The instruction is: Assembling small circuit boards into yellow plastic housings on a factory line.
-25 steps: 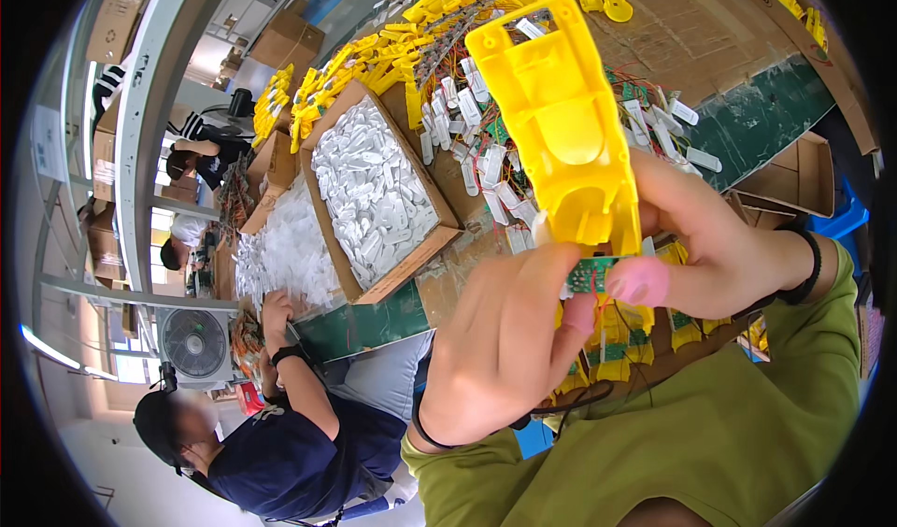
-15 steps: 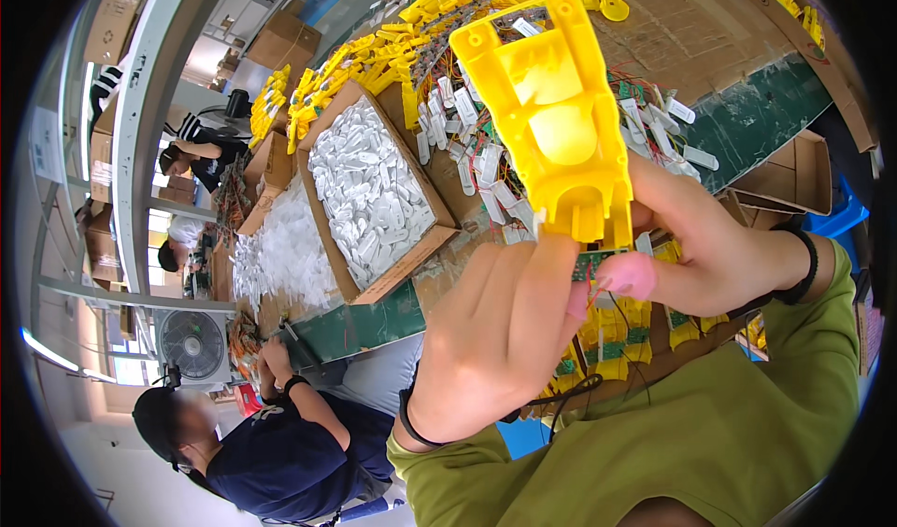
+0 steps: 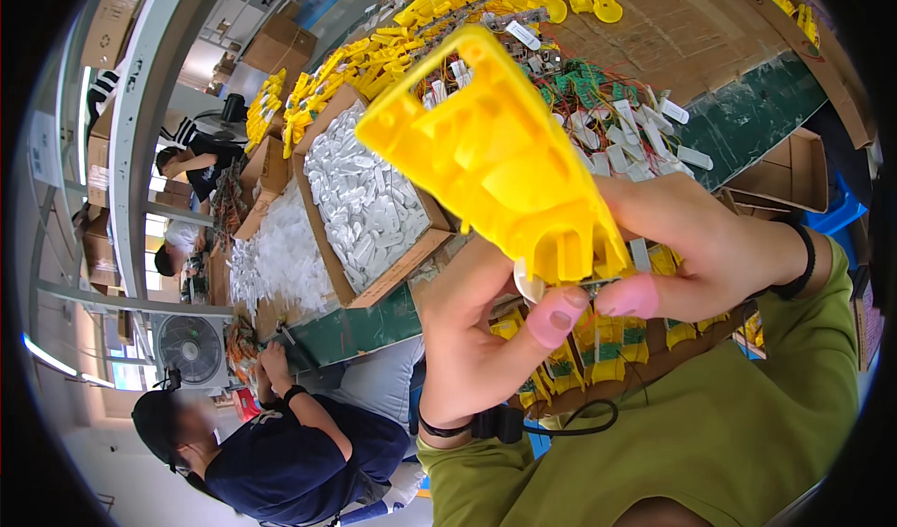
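Note:
Both hands grip a yellow plastic housing (image 3: pixel 509 167), held up above the bench with its hollow side showing and its wide end tilted to the far left. My left hand (image 3: pixel 467 331) closes on the near left end, its pink-covered thumb pressed against it. A white rounded piece (image 3: pixel 529 282) sits by its fingers, partly hidden. My right hand (image 3: pixel 701 242) wraps the near right side, its pink-covered thumb close to the other one. Between the thumbs, a thin board edge (image 3: pixel 590 284) lies against the housing's near end.
White parts fill a cardboard box (image 3: pixel 432 242) on the green bench (image 3: pixel 757 121). Yellow housings (image 3: pixel 364 64) and wired white pieces (image 3: pixel 635 135) lie beyond. Yellow parts with green boards (image 3: pixel 603 349) are below my hands. A co-worker (image 3: pixel 280 452) works at the left.
The housing has tipped, its far end swinging left and down. My left hand has turned so its thumb shows; the green board that faced me is now nearly edge-on.

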Tool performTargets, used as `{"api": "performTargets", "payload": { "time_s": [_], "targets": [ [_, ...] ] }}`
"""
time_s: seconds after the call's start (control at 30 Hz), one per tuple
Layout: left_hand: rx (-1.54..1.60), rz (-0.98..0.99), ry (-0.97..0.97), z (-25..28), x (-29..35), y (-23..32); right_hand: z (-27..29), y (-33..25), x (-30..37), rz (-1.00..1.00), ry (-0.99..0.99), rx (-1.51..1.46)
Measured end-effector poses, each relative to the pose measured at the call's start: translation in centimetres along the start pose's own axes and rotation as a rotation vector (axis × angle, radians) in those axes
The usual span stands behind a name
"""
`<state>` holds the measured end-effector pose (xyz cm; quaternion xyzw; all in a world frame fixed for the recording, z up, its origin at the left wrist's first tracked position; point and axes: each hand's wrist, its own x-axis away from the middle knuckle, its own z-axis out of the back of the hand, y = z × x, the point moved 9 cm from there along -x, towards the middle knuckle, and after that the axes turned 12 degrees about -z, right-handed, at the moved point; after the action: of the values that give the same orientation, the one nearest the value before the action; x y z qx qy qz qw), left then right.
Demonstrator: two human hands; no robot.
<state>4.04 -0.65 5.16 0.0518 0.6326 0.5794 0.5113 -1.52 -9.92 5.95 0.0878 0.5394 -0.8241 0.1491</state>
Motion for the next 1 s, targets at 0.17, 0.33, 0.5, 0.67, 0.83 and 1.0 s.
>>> {"api": "performTargets", "payload": {
  "time_s": [0.17,0.33,0.5,0.67,0.83,1.0],
  "targets": [
    [0.029,0.015,0.021,-0.5,0.1,-0.2,-0.5,0.6,0.3,-0.011,-0.084,0.115],
    [-0.108,0.000,-0.005,-0.3,0.2,-0.3,-0.4,1.1,0.4,-0.041,-0.057,0.085],
    [0.107,0.189,-0.046,-0.4,0.3,-2.9,-0.6,2.3,-0.4,-0.025,0.012,-0.161],
    [0.353,0.142,0.003,0.0,0.8,-3.8,-1.5,3.1,-0.6,-0.200,-0.164,-0.445],
    [0.408,0.024,0.183,1.4,0.6,-2.9,-4.3,5.8,1.2,-0.063,-0.281,-0.079],
    [0.293,-0.066,0.224,2.0,0.7,-2.3,-6.9,7.5,4.3,-0.479,-0.495,-0.386]
  ]
}}
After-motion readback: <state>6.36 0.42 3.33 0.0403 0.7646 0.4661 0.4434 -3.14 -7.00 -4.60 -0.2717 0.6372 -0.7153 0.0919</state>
